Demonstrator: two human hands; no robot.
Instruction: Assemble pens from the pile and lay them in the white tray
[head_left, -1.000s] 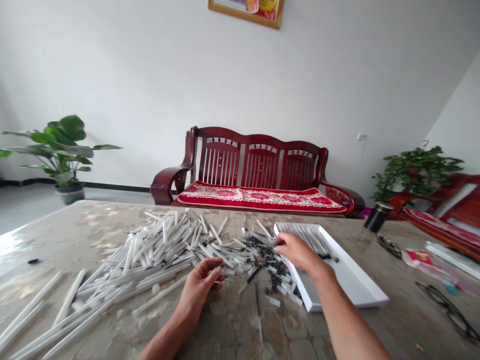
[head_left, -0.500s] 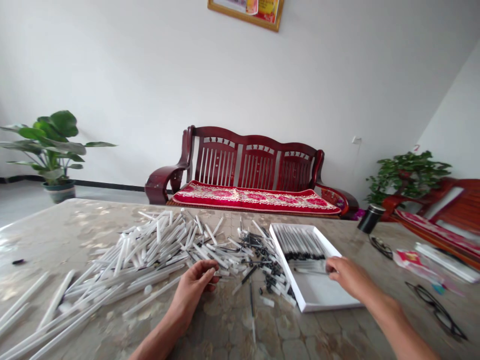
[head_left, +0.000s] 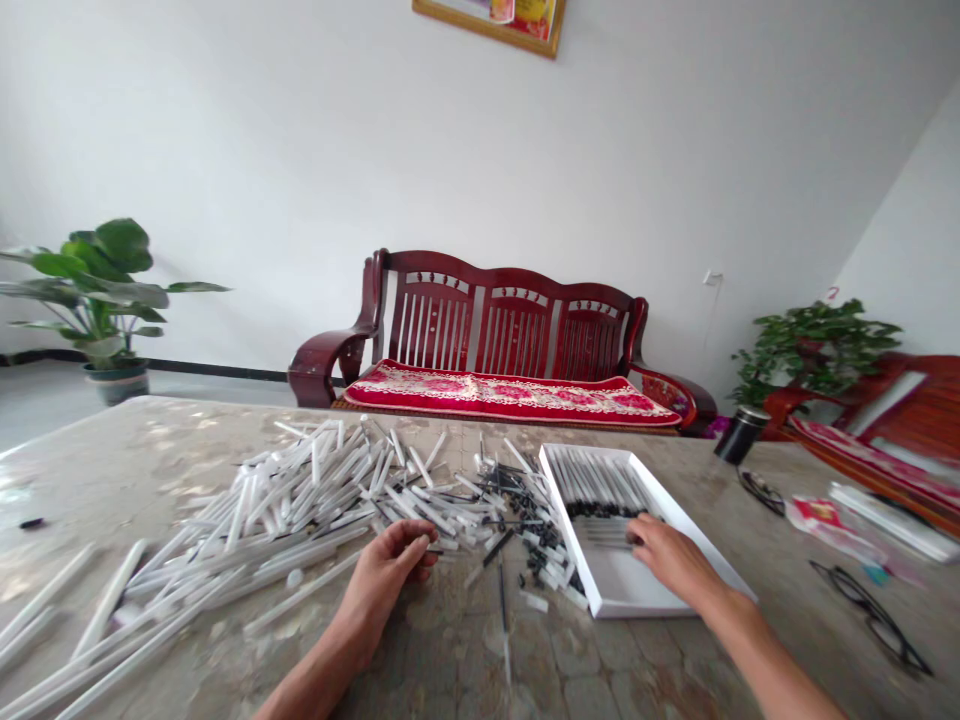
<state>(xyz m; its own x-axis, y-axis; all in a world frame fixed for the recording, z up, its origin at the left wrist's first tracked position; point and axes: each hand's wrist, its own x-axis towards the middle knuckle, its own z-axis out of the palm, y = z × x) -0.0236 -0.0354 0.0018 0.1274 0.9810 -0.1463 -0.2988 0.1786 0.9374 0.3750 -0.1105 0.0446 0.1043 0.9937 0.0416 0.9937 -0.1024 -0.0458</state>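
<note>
The patterned table spans the near part of the scene, with a sprawling heap of white tubes on its left side. To the right lies a shallow white box, its far part filled by a row of tubes with dark ends toward the near side, their long axes running from far left to near right. Between heap and box is a smaller pile of black and clear pieces. The right hand is over the box, fingers drawn together on the right end of some clear tubes, blurred in number, which point left, lying crosswise near the dark ends. The left hand is half curled beside the heap's near edge; whether it pinches anything I cannot tell. The step looks like placing tubes in the box; the next move seems to call for lining these up and releasing them.
</note>
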